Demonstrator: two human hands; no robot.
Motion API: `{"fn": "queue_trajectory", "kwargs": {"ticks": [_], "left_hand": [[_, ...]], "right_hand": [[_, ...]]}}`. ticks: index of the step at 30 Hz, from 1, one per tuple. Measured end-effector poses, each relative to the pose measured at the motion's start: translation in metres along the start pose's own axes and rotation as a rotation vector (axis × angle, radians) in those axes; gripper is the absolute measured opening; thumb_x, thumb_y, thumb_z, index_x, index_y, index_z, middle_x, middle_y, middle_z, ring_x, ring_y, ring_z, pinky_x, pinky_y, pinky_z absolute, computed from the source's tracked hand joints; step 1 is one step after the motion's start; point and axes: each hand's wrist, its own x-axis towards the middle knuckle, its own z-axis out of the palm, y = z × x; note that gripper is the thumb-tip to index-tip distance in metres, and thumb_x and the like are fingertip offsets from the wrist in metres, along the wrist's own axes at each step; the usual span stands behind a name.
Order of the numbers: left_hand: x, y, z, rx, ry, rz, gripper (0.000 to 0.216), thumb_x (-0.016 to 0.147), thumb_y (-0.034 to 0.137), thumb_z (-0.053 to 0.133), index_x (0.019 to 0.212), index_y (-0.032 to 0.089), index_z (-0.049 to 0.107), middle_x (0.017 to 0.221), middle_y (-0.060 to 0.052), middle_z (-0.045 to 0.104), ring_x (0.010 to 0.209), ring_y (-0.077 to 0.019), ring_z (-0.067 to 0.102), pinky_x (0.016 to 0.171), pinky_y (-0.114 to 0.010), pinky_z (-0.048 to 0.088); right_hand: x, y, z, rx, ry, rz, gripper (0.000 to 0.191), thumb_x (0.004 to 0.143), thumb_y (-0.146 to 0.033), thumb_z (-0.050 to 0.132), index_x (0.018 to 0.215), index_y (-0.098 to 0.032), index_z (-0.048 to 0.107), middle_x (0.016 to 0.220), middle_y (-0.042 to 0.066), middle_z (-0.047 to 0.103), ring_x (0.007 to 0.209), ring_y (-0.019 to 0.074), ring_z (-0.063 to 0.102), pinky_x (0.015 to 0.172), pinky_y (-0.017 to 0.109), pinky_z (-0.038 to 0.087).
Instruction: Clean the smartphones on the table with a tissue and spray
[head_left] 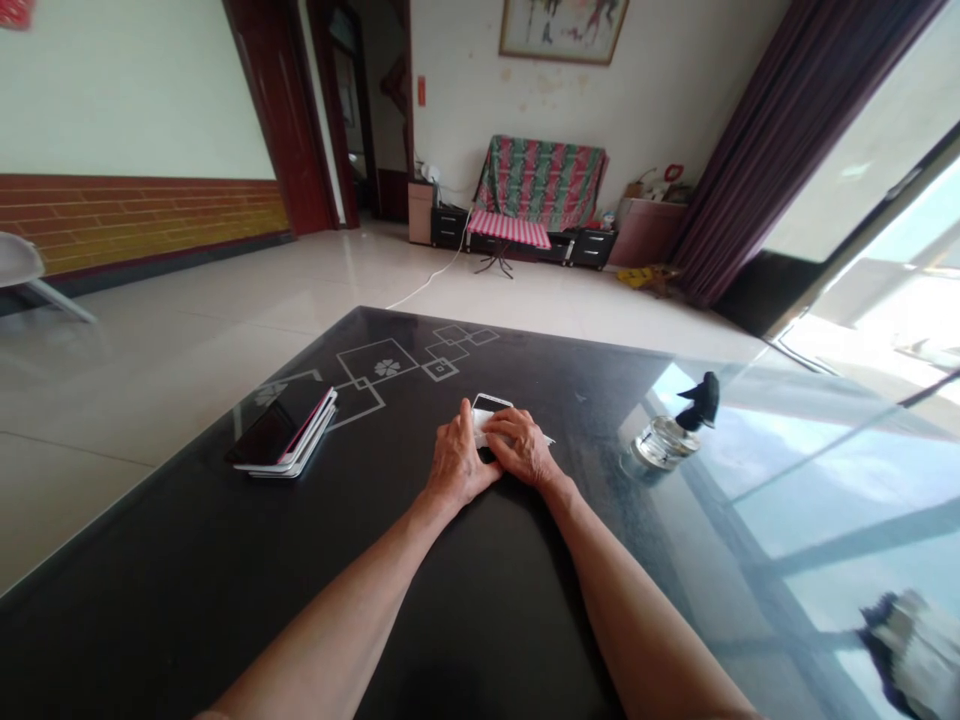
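A smartphone [493, 403] with a white frame and dark screen lies on the black tabletop, its near part covered by my hands. My left hand [456, 455] grips the phone's left side, thumb along the edge. Over the screen, my right hand [523, 447] presses a white wipe [481, 427] with bent fingers. A bit of the white wipe sticks out to the right of that hand. Whether it is tissue or cloth I cannot tell.
A stack of phones [289, 430] lies to the left on the glossy table [360, 600]. On the right stands a clear spray bottle [666, 440] with a black trigger head. A crumpled grey-white cloth [919, 645] sits at the lower right.
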Motion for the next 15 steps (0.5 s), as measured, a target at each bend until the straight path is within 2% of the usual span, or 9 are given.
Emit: {"fn": "queue_trajectory", "kwargs": {"ticks": [4,9,15], "left_hand": [[0.0,0.001,-0.001,0.007,0.002,0.025,0.103,0.063,0.035,0.072,0.147,0.01,0.016,0.117,-0.015,0.058,0.108,-0.0321,0.055,0.096,-0.045,0.043],[0.001,0.001,-0.002,0.02,-0.019,-0.027,0.107,0.061,0.037,0.074,0.147,0.012,0.016,0.118,-0.016,0.057,0.109,-0.0344,0.054,0.092,-0.046,0.044],[-0.001,0.001,-0.002,0.006,-0.009,-0.054,0.114,0.057,0.039,0.079,0.149,0.017,0.014,0.134,-0.017,0.043,0.119,-0.0377,0.046,0.096,-0.051,0.041]], "right_hand": [[-0.001,0.005,0.008,-0.012,0.047,-0.015,0.016,0.083,-0.018,0.058,0.088,-0.021,0.073,0.096,0.005,0.068,0.089,0.018,0.061,0.089,0.035,0.044],[0.006,0.011,0.013,-0.084,0.061,0.019,0.019,0.088,-0.021,0.055,0.092,-0.023,0.074,0.097,0.004,0.07,0.093,0.0185,0.062,0.094,0.036,0.042],[0.022,0.02,0.017,-0.214,0.053,0.122,0.021,0.089,-0.024,0.053,0.093,-0.022,0.074,0.1,0.006,0.069,0.094,0.0194,0.061,0.095,0.035,0.041]]}}
